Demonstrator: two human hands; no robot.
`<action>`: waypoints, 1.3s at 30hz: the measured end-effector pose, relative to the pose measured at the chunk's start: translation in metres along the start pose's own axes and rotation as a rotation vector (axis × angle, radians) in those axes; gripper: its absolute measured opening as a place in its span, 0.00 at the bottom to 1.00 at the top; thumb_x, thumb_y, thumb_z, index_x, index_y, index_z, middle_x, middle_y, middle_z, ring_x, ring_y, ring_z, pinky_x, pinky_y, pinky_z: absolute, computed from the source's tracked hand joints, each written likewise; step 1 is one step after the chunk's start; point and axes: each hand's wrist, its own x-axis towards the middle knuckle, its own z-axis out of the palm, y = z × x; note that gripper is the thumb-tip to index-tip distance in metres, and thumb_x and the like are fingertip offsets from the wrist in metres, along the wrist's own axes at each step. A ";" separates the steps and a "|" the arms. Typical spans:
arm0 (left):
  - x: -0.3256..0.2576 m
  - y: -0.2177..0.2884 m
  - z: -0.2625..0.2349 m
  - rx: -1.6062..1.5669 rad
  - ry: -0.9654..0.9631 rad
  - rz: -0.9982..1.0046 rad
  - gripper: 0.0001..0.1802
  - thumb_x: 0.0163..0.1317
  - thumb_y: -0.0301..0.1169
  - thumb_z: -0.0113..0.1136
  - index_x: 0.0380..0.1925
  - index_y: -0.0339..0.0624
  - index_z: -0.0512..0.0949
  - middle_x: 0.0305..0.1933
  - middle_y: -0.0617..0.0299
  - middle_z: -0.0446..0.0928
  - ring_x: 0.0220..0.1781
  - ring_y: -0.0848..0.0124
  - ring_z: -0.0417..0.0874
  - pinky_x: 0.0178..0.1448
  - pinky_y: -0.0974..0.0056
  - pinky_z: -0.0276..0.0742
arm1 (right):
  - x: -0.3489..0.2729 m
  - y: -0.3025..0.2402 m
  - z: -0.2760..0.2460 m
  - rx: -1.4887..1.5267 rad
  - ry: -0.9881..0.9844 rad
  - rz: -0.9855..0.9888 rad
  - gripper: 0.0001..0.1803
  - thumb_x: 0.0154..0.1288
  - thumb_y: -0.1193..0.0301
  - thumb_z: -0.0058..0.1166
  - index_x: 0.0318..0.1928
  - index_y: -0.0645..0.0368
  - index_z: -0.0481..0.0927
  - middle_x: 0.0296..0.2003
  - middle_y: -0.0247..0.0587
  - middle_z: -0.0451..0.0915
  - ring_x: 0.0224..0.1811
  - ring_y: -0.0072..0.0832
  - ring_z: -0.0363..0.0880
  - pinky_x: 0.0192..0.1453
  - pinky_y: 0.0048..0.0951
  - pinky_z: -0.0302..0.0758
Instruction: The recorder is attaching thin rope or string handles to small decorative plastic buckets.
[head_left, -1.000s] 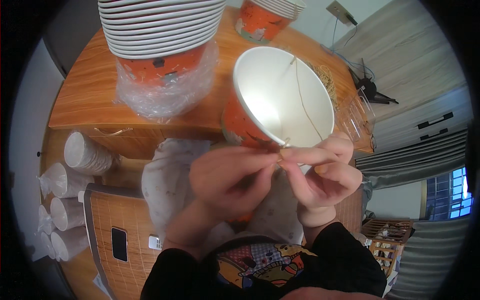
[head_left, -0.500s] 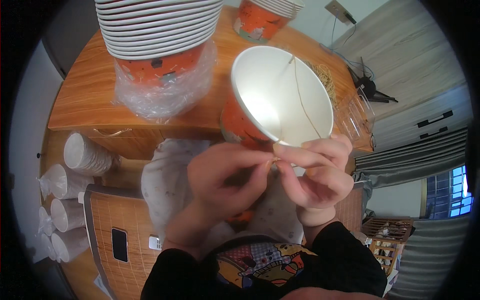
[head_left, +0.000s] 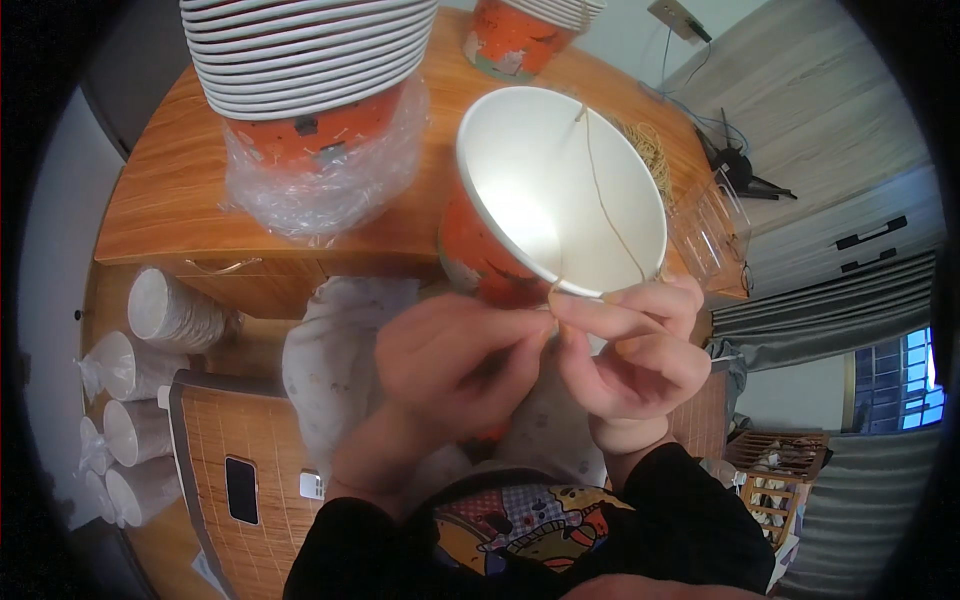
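Black sleeves at the bottom edge, both hands meeting mid-frame. Left hand point(head_left: 450, 365) and right hand point(head_left: 630, 355) are pinched shut, fingertips touching each other right at the near rim of the cup point(head_left: 555, 195). What they grip looks like the end of the thin string point(head_left: 610, 215); the ends themselves are hidden under the fingers. The cup sits just above the hands, centre frame, tilted so its white inside faces up and its orange outside faces down-left. The string runs across the inside from the far rim to the near rim, fairly taut.

My read: paper cup, light, thin wall, dents easily, so best held by the rolled rim or the base, not squeezed mid-wall. The string is limp and fine, slips unless pinched close to the hole.

Beyond, wooden table point(head_left: 160, 190): wrapped cup stack point(head_left: 310, 110) upper left, another stack point(head_left: 520, 30) top centre, clear plastic box point(head_left: 710, 225) right. More bagged cups point(head_left: 130, 400) far left.
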 end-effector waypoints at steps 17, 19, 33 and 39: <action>-0.002 0.003 0.005 0.048 0.021 -0.056 0.10 0.47 0.21 0.71 0.31 0.46 0.85 0.27 0.62 0.83 0.25 0.65 0.83 0.30 0.65 0.78 | -0.021 0.001 0.013 0.143 0.153 0.171 0.25 0.53 0.79 0.68 0.42 0.52 0.64 0.36 0.29 0.90 0.38 0.24 0.67 0.51 0.28 0.57; -0.002 0.003 0.005 0.033 0.014 -0.071 0.10 0.47 0.21 0.71 0.31 0.46 0.85 0.27 0.62 0.83 0.25 0.65 0.83 0.30 0.65 0.77 | -0.021 0.001 0.014 0.156 0.152 0.177 0.25 0.53 0.80 0.68 0.42 0.52 0.63 0.36 0.30 0.90 0.37 0.24 0.67 0.51 0.28 0.57; -0.006 -0.001 0.009 -0.175 -0.047 -0.279 0.08 0.57 0.25 0.69 0.38 0.42 0.84 0.24 0.62 0.80 0.20 0.72 0.78 0.26 0.69 0.71 | -0.031 -0.002 0.023 0.492 0.230 0.359 0.23 0.60 0.85 0.63 0.45 0.57 0.61 0.36 0.45 0.87 0.34 0.23 0.74 0.48 0.25 0.69; -0.005 0.000 0.009 -0.131 -0.132 -0.333 0.07 0.60 0.25 0.67 0.39 0.43 0.84 0.21 0.63 0.77 0.18 0.75 0.76 0.25 0.69 0.70 | -0.037 -0.005 0.026 0.636 0.212 0.451 0.20 0.63 0.86 0.60 0.45 0.59 0.62 0.39 0.47 0.85 0.32 0.14 0.73 0.40 0.16 0.70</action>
